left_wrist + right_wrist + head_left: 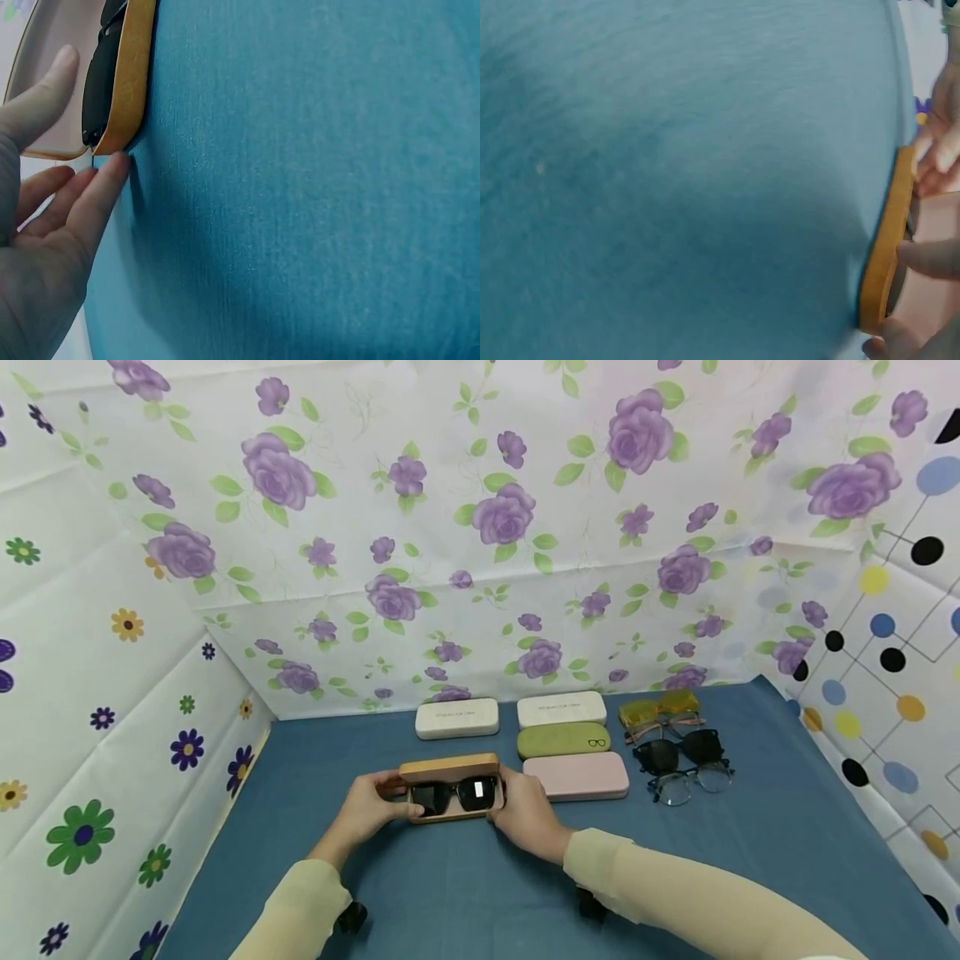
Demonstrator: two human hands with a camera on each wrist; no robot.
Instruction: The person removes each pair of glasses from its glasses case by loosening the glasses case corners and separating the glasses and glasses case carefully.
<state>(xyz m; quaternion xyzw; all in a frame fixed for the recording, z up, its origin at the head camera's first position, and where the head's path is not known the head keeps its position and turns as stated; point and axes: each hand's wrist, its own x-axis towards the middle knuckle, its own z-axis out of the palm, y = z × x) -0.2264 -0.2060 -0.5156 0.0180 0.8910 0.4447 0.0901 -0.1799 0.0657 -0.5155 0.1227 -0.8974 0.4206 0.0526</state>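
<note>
An orange glasses case stands unfolded on the blue cloth, its pale pink lining showing. Inside lie black sunglasses, lenses facing the front. My left hand is at the case's left end. In the left wrist view, fairly straight fingers touch the outer corner, while the thumb reaches across in front of the lining. At the opposite end, my right hand grips the case. The right thumb lies over the sunglasses' edge in the right wrist view, with a finger outside the corner; other fingers are partly hidden.
Right of the hands lie a pink case, a green case and a white case. Another white case lies behind. Several glasses form a column farther right. Flowered sheets enclose the table.
</note>
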